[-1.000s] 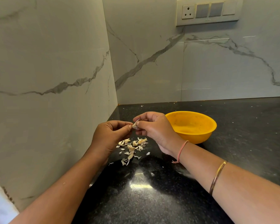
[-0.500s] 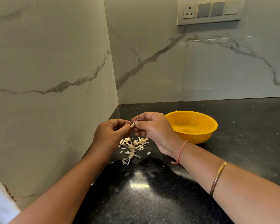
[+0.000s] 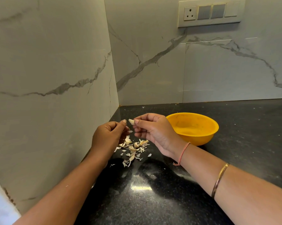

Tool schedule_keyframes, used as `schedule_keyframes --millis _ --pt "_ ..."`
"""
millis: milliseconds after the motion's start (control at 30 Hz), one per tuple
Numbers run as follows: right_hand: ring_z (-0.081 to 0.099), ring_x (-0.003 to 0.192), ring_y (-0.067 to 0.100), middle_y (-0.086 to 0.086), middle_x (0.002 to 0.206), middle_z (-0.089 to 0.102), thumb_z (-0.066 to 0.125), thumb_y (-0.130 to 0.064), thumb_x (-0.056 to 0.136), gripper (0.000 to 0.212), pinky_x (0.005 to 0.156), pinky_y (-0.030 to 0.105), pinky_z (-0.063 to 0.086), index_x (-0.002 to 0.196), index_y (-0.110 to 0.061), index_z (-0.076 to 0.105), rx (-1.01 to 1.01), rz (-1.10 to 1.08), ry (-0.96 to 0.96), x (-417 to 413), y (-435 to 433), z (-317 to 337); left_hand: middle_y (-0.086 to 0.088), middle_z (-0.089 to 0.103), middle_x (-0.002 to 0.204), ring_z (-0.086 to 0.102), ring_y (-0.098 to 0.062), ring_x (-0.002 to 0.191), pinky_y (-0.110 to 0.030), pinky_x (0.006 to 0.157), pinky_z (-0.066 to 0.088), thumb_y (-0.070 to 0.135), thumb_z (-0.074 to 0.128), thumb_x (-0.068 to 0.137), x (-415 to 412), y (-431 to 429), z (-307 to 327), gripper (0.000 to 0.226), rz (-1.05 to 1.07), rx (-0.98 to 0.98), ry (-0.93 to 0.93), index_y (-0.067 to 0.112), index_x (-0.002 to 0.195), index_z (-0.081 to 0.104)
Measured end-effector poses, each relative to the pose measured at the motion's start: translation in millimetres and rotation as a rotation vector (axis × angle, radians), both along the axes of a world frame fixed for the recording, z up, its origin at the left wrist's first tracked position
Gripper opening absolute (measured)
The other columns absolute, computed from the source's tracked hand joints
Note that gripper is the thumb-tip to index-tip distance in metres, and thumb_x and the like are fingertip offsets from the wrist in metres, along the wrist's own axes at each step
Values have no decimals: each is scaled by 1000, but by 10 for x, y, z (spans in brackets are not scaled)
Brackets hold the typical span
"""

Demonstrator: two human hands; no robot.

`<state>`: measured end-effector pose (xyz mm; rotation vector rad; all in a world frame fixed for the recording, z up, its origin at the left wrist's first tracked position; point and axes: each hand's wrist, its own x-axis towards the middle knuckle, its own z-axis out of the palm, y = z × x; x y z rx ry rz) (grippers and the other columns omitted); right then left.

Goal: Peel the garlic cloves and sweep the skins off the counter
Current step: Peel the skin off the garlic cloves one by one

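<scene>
A right hand (image 3: 154, 132) pinches a garlic clove (image 3: 131, 121) between thumb and forefinger, just left of a yellow bowl (image 3: 199, 141) on a black counter (image 3: 169, 200). Farther left of the bowl, the left hand (image 3: 107, 135) curls its fingers; whether they grip anything cannot be told. Skins (image 3: 132, 148) litter the counter left of the bowl.

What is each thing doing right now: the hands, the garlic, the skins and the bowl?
Right hand, pinches the garlic clove in its fingers.
Left hand, fingers curled, apart from the clove; holding a skin scrap or not, unclear.
Garlic clove, held above the counter, looks bare.
Skins, loose heap on the counter, not swept.
Yellow bowl, upright on the counter beside the right hand.
</scene>
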<state>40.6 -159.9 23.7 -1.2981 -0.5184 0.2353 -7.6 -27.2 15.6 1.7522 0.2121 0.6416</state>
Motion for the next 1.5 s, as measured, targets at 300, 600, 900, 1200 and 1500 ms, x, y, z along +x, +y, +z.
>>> schedule_keyframes --millis 300,600,900,1200,1500 --pt "61 67 12 9 79 63 60 0 87 12 62 23 55 99 2 62 8 2 -3 6 0 -13 -6 71 87 66 -19 84 -26 68 53 12 64 86 -51 -36 42 11 -132 -82 -46 21 85 70" --pt "66 68 16 7 78 68 67 -15 85 12 65 33 58 95 -10 64 -315 -216 -468 -6 23 -59 -6 72 82 68 -20 81 -29 71 55 12 66 84 -36 -21 31 8 -100 -85 -41 19 82 70" --pt "65 74 10 5 86 71 66 -7 85 8 64 16 54 93 -6 67 -456 -351 -764 21 23 -114 -6 69 73 62 -13 65 -22 65 54 6 66 83 -35 -31 28 12 -92 -49 -16 16 77 69" --pt "67 82 14 5 89 71 62 -10 88 12 76 33 57 99 -8 68 -372 -266 -591 43 44 -111 -4 68 71 61 -12 65 -20 63 54 7 64 85 -15 -37 24 11 -76 -100 -22 15 78 69" --pt "62 83 12 -4 83 65 60 -11 89 10 80 39 56 94 -14 68 -323 -267 -517 19 28 -76 -2 69 80 63 -16 74 -30 73 55 1 65 83 -17 20 11 23 -4 -15 -28 24 79 68"
